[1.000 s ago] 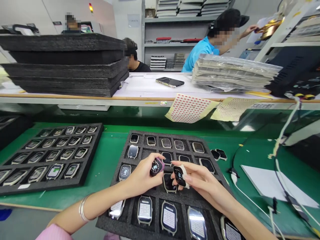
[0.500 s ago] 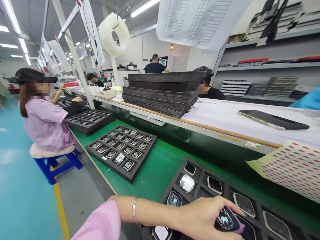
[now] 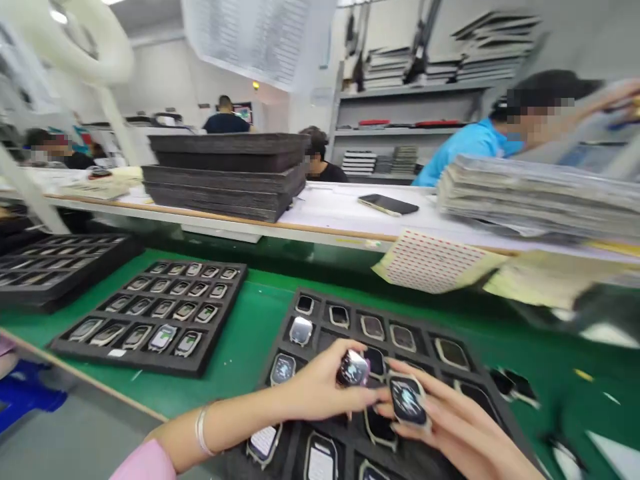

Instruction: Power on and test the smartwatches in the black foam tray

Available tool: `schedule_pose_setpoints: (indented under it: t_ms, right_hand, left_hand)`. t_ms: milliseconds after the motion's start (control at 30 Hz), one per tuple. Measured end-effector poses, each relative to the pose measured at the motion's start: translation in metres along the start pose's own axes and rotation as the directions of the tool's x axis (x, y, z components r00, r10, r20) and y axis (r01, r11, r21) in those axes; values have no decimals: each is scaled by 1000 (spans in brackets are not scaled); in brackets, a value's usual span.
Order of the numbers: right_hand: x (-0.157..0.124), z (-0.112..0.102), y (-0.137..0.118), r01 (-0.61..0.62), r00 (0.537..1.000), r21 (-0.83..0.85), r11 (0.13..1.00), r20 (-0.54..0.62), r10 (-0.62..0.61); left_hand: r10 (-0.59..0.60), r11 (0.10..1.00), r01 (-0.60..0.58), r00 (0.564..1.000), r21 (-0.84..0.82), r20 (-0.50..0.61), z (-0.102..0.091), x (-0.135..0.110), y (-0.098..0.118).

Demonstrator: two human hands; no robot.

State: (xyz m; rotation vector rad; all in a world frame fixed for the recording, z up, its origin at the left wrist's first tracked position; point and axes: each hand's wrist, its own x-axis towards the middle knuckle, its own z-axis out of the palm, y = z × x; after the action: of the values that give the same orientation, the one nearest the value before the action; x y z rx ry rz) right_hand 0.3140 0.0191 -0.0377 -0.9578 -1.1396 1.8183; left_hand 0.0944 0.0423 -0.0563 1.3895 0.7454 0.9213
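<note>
My left hand (image 3: 325, 383) is closed on a dark smartwatch (image 3: 354, 368) with a purple edge and a lit watch face. Close by on the right, my right hand (image 3: 463, 423) grips a second smartwatch (image 3: 409, 399), its pale case and lit dial turned up toward me. Both hands are over a black foam tray (image 3: 320, 313) whose pockets hold several watches. Among them are a bright silvery watch (image 3: 301, 331), one with a lit dial (image 3: 283, 369) and one showing white text (image 3: 263, 443). My hands hide some pockets.
Another foam tray (image 3: 200, 363) of watches lies on the green bench (image 3: 240, 333) to the left. On the shelf above are stacked black trays (image 3: 225, 180), a phone (image 3: 389, 205) and a wrapped pile (image 3: 540, 200). A red-dotted sheet (image 3: 430, 263) hangs over its edge. Co-workers sit beyond.
My view has swung right, bringing a person in blue into sight. My right hand has come into view with a smartwatch; my left hand still holds the purple-edged one.
</note>
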Motion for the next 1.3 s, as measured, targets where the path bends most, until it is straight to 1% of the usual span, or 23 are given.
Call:
schedule_pose_setpoints:
  t_ms: [33,67,100,167,233,367,533,667,933,1000,1133,1200,1233,1267,1300]
  right_hand:
    - [0,3,-4,-6,999,49,999,35,5]
    - [0,4,-6,-28,997,79,996,80,22]
    - [0,4,-6,-20,997,99,995,82,12]
    - [-1,3,-3,12,998,110,994,53,-18]
    - [-2,3,1,53,999,96,994,3,-54]
    - [-5,6,7,88,995,45,995,-44,-86]
    - [-7,7,7,109,993,-42,993,-36,-110]
    - [-7,7,8,111,993,-92,990,-30,-114]
    - [-9,10,8,100,991,-201,974,-64,-115]
    - [-9,11,8,110,991,-228,967,-44,-123]
    - [-10,11,9,154,987,-280,947,80,-137]
    - [-14,8,8,146,988,-384,912,105,-114]
    - [-16,6,7,136,990,-484,864,88,-107]
    - [-19,2,5,125,992,-607,785,59,-112]
    - [-23,-1,3,111,991,-732,673,31,-130]
  left_hand:
    - [-57,991,59,998,-123,24,2,0,-2]
    - [-91,974,97,995,-206,39,3,1,-4]
    - [-114,958,122,992,-258,49,4,0,-5]
    - [-146,932,153,988,-328,48,4,-1,-5]
    - [-155,922,166,986,-351,59,3,-3,-4]
    - [-134,944,150,988,-295,76,2,-8,-4]
    - [-109,960,129,989,-247,96,5,-11,-1]
    - [-115,962,137,988,-237,103,6,-12,2]
    - [-112,971,135,986,-195,123,6,-13,5]
    - [-108,973,131,986,-191,125,6,-14,5]
    - [-81,979,95,993,-182,85,6,-13,5]
    - [-68,981,78,996,-176,61,5,-13,5]
    - [-66,982,74,997,-175,48,4,-12,5]
    - [-66,982,71,997,-174,35,3,-12,6]
    - [-65,982,68,998,-175,21,3,-12,6]
